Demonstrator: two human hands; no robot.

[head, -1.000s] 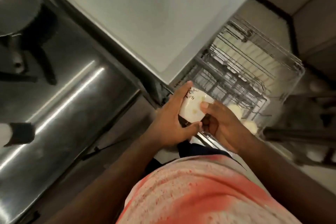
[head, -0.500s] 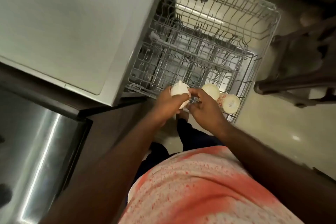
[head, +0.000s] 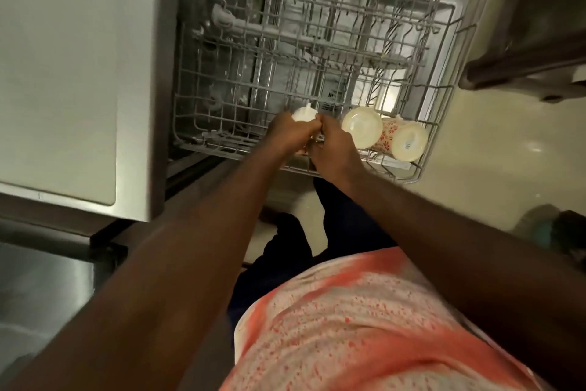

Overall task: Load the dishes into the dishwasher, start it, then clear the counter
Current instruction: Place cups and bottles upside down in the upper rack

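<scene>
A glossy cream floor point(head: 494, 200) fills the right side and carries 1 small bright reflection. At the upper right stands a piece of dark brown furniture point(head: 523, 41), its lower edge hanging over the floor; what kind it is cannot be told. Near the right edge lies a blurred dark and teal object point(head: 561, 232), too soft to identify. At the bottom, a pale shirt point(head: 364, 327) mottled with pink-red speckles bulges forward, and dark trousers point(head: 285, 267) show just above it.
</scene>
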